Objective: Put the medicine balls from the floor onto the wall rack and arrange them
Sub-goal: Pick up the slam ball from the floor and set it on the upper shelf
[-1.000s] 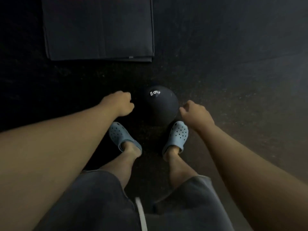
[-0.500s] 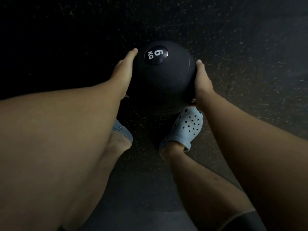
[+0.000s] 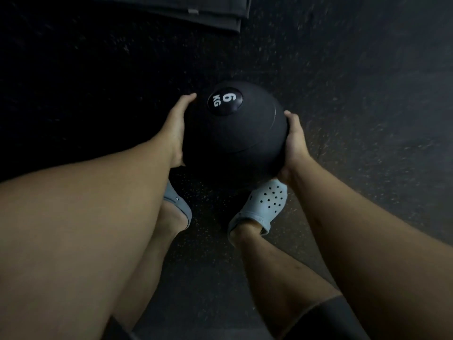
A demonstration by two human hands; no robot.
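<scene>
A black medicine ball [image 3: 235, 133] marked "6 KG" in white is held between both palms, in front of me and above my feet. My left hand [image 3: 177, 128] presses flat against its left side, fingers pointing forward. My right hand [image 3: 294, 143] cups its right side and lower edge. The ball hangs above the dark floor and hides the toe of my right shoe. The wall rack is not in view.
Dark speckled rubber floor [image 3: 355, 94] spreads all around. A stack of dark folded mats [image 3: 215, 13] lies at the top edge. My feet in pale blue clogs, the left clog [image 3: 179, 207] and the right clog [image 3: 264, 204], stand just below the ball.
Both hands closed on the ball's sides and lifted it off the floor. The view has pulled back, and the mats show again at the top.
</scene>
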